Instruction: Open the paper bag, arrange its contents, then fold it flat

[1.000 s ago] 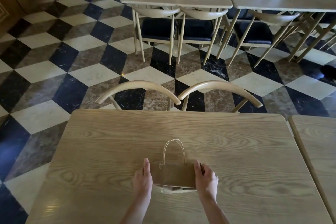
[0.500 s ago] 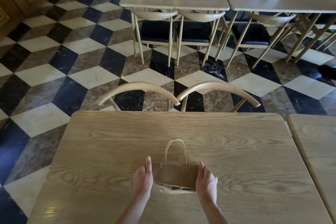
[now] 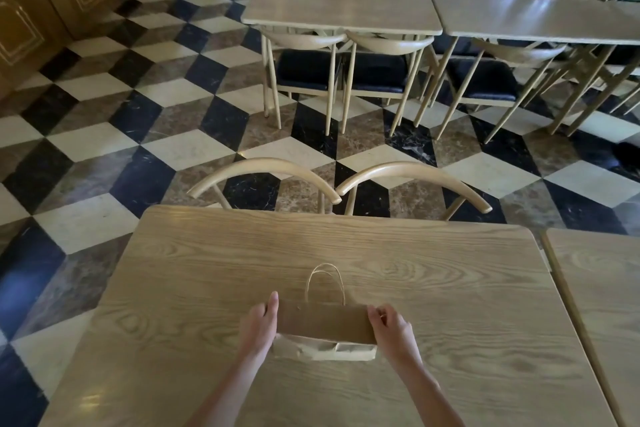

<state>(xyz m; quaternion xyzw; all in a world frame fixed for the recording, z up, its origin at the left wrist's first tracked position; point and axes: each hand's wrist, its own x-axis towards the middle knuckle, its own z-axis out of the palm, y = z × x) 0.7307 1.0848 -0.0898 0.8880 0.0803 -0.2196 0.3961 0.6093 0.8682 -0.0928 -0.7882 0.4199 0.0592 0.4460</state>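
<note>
Centrally, the bag [image 3: 323,322] is clamped between the left hand [image 3: 259,324] and right hand [image 3: 391,331], each gripping one side, on the counter [image 3: 207,270].

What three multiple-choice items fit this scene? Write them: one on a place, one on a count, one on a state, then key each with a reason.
1. Where do the hands sit relative to the paper bag?
A. One at each end
B. Both on the handles
C. Both off the table

2. How many chair backs show just past the far edge of the near table?
A. None
B. Two
C. Four

3. What state is the bag in?
A. Torn in half
B. Standing open with items spilled out
C. Flat on the table, nothing taken out

Key:
1 A: the left hand is at the left end of the paper bag and the right hand at the right end.
2 B: two curved chair backs sit side by side beyond the table.
3 C: the bag lies flat, handles pointing away, and no contents are visible.
</note>
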